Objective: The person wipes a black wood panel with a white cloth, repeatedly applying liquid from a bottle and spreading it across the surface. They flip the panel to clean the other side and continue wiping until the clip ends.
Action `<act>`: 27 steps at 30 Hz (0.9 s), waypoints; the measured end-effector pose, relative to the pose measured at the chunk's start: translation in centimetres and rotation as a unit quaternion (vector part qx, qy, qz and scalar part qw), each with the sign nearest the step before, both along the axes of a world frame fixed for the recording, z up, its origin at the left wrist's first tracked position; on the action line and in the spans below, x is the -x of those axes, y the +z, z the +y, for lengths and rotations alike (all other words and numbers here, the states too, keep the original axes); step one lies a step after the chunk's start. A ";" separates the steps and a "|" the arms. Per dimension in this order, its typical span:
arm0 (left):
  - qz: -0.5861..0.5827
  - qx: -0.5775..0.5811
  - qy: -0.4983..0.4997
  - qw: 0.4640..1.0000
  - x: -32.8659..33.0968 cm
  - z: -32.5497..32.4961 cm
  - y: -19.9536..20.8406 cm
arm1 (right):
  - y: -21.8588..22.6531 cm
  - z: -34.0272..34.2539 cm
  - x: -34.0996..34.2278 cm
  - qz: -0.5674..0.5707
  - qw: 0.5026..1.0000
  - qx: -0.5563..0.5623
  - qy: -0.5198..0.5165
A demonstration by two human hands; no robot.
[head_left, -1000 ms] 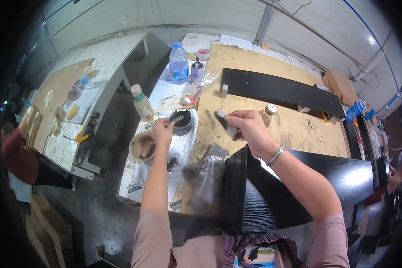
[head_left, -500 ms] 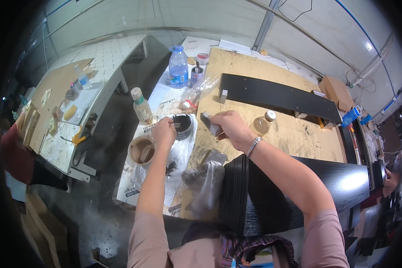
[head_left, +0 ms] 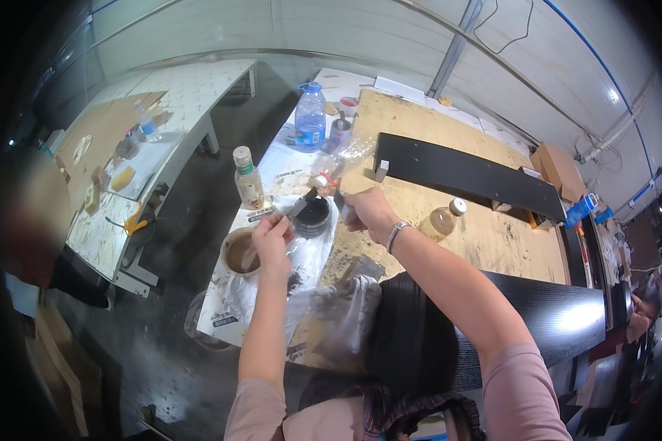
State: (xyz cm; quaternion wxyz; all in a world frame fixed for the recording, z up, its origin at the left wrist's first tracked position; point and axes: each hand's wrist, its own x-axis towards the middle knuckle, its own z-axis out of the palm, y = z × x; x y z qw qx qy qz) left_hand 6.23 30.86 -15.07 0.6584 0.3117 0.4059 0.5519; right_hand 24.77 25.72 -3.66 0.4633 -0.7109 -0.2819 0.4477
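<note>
My left hand pinches a small metal putty knife with black paste at its tip. The blade is over the rim of an open tub of black paste. Closed round a flat grey piece, my right hand hovers just right of the tub; fingers partly hide that piece. Beside my left hand stands a round tub with brown inside. Both tubs rest on white plastic sheeting smeared black. A black wood-grain panel with a moulded edge lies under my right forearm.
A capped bottle stands behind the tubs, a big blue water bottle farther back. On the plywood board are a long black panel and an amber bottle. A grey rag lies near me. A person is at left.
The putty knife has come up from inside the black paste tub, with paste on its tip. My right hand has shifted closer to the tub. The view has turned slightly left.
</note>
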 end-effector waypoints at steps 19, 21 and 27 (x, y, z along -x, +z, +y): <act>0.067 -0.096 -0.027 0.993 -2.6 -2.9 -0.3 | -2.0 2.4 1.2 0.050 0.998 -0.017 -0.022; 0.089 -0.092 -0.033 0.991 -3.2 -3.5 0.5 | -2.2 2.4 1.1 0.057 0.998 -0.030 -0.016; 0.100 -0.064 -0.004 0.993 -4.0 -0.8 -2.1 | -2.4 2.5 0.8 0.049 0.998 -0.028 -0.006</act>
